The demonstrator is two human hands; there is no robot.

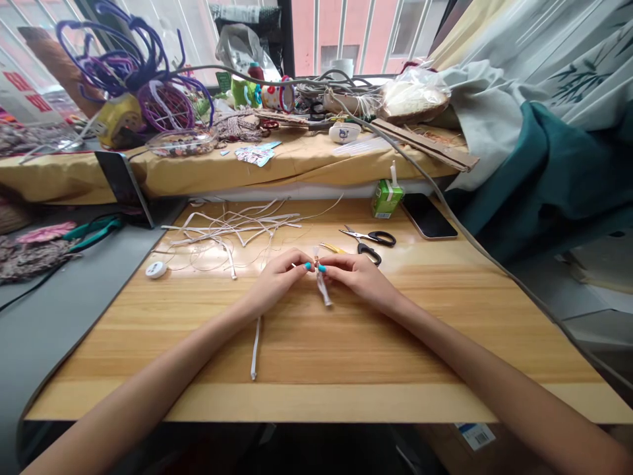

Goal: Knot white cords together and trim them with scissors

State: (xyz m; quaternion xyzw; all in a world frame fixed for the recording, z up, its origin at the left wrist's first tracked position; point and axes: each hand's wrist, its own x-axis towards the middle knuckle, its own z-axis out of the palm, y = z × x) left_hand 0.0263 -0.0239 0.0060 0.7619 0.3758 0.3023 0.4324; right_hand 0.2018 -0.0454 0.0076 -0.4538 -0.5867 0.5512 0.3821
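A white strip (324, 290) is pinched btw left hand (277, 277) & right hand (359, 274). Wooden table (395, 343) is backed by cluttered ledge (306, 161) & window (346, 33).

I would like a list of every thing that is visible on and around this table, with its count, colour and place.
strip: one, white, pinched between both hands
loose strip: one, white, on table beside left forearm
strip pile: many, white, table's far left
scissors: one pair, black handles, beyond right hand
carton: one, green, table's far edge
phone: one, black, right of carton
disc: one, white, table's left edge
table: one, light wood, foreground
wire bundle: one, purple, shelf at far left
curtain: one, teal and grey, right side
left hand: one, pinching strip
right hand: one, pinching strip
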